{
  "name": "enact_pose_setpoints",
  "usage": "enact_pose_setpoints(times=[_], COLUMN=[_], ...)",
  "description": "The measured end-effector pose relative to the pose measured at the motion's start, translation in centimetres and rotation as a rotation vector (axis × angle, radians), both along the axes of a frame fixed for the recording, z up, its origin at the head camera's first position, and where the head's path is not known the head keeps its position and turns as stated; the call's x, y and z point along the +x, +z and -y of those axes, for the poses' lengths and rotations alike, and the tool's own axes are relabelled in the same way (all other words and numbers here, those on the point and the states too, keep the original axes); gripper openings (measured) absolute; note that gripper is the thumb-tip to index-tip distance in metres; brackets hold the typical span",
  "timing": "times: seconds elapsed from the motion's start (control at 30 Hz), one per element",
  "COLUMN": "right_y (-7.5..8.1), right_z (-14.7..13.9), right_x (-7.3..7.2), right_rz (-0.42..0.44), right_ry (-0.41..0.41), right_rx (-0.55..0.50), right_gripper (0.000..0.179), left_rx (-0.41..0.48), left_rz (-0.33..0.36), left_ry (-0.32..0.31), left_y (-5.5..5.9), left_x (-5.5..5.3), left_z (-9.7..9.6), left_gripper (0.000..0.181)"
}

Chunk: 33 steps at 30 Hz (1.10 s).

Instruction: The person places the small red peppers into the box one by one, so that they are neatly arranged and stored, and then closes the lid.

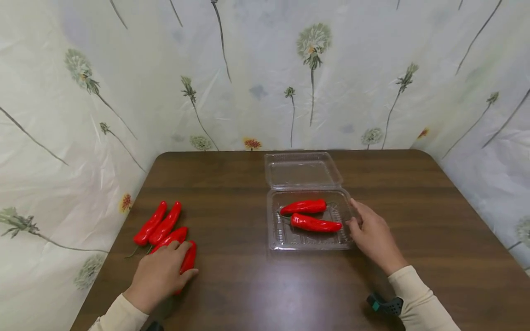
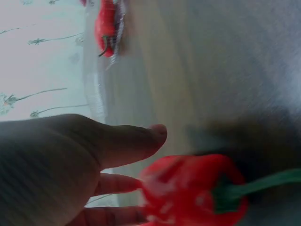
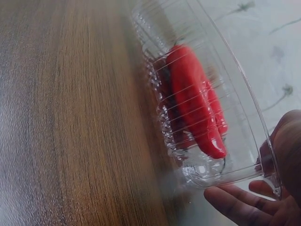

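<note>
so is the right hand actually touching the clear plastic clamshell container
Touching. The right wrist view shows it: the right hand grips the clear plastic clamshell container at its edge, fingers against the plastic.

A dark brown wood-grain bench (image 1: pixel 232 207), rounded at its far corners, stands before pale, glossy sheeting (image 1: pixel 256 55), which rises behind it and along both sides, creased at the left. Printed long-stemmed dandelions (image 1: pixel 313 41) and small orange-red flowers (image 1: pixel 252 144) dot the sheeting. A soft whitish glare (image 1: pixel 294 294) lies on the bench's near middle.
</note>
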State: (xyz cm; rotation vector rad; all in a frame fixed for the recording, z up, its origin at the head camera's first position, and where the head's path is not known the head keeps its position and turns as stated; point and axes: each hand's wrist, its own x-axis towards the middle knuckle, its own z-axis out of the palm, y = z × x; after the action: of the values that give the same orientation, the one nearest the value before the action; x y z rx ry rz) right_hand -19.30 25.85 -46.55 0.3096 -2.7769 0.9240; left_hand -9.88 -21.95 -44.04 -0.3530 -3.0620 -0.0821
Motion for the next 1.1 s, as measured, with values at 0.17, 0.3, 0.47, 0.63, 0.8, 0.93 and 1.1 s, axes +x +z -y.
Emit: enact_pose_setpoints(times=[0.17,0.3,0.47,0.63,0.8,0.93,1.1], right_y=[-0.2,-0.4,-0.3,-0.1,-0.1,-0.1,0.1], right_z=[0.0,-0.1,-0.1,-0.1,-0.1,-0.1,-0.1], right_x=[0.1,0.2,0.3,0.3,0.3,0.4,0.4], right_rz=[0.011,0.029,0.027,0.027,0.031,0.020,0.016], right_ry=[-0.001,-0.007,-0.009,-0.013,-0.014,-0.012,-0.016], right_rx=[-0.005,-0.007,-0.009,-0.010,-0.005,0.006,0.010], right_gripper=[0.053,0.053,0.053,0.053,0.054,0.054,0.055], left_rx=[0.049,0.098,0.141,0.153,0.172,0.181,0.197], left_rz=[0.027,0.020,0.016,-0.002,-0.072,-0.085,-0.059], left_ry=[-0.036,-0.074,-0.116,-0.146,-0.222,-0.279,-0.356], left_y=[-1.2,-1.5,-1.3,-0.7,0.5,1.7,3.4], left_x=[-0.6,-1.2,-2.0,-3.0,-4.2,-5.4,-6.9], left_z=[-0.7,-1.2,-1.8,-2.5,-3.9,-5.6,-8.0], left_gripper=[0.061,0.061,0.062,0.064,0.067,0.068,0.069])
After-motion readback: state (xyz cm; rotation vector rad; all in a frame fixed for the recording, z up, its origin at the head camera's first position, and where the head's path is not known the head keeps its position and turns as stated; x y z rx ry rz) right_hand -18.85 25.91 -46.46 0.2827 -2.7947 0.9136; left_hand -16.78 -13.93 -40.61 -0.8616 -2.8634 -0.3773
